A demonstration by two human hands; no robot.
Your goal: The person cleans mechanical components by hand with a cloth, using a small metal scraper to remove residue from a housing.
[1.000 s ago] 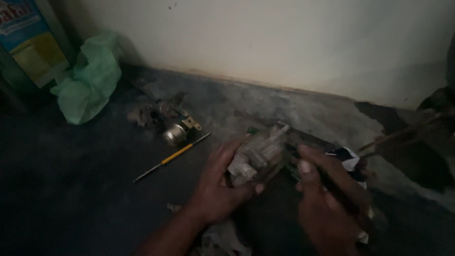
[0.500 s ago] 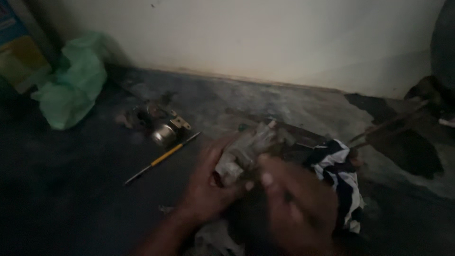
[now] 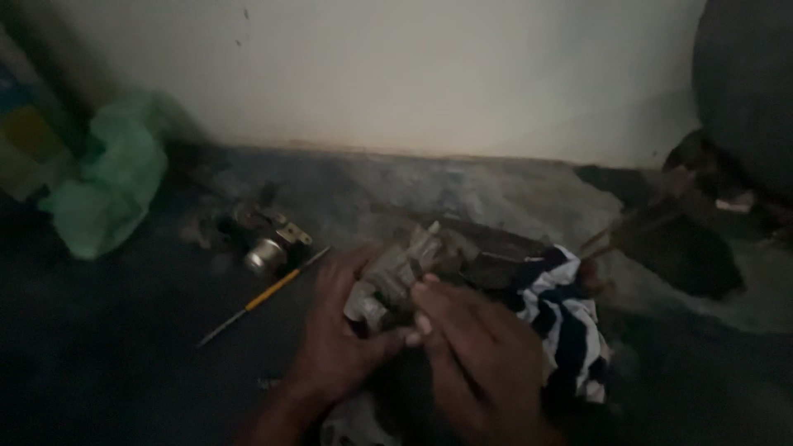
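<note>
Take the grey metal part point(image 3: 396, 272) in your hands as the landmark. Far to its left, against the wall, a crumpled green plastic bag point(image 3: 107, 194) sits on the dark floor point(image 3: 124, 347), with a blurred blue and yellow container point(image 3: 25, 140) at the frame's edge beyond it. Nearer, still to the left of the part, a small metal assembly with a shiny round cap point(image 3: 264, 244) lies on the floor, and just below it a thin tool with a yellow handle point(image 3: 264, 295) lies at a slant, its upper end pointing toward the part. Your left hand point(image 3: 334, 339) is curled around the part from the left and underneath, fingers closed on it, thumb near its lower end. Your right hand point(image 3: 479, 355) comes in from the right, its fingers bent with the fingertips point(image 3: 423, 291) touching the part's lower right side; whether it grips the part or only presses it, you cannot tell in this dim, blurred view. Just right of the part and partly under your right hand lies a striped dark and white cloth point(image 3: 566, 318). Further right, dark shapes stand against the wall, too dim to make out.
</note>
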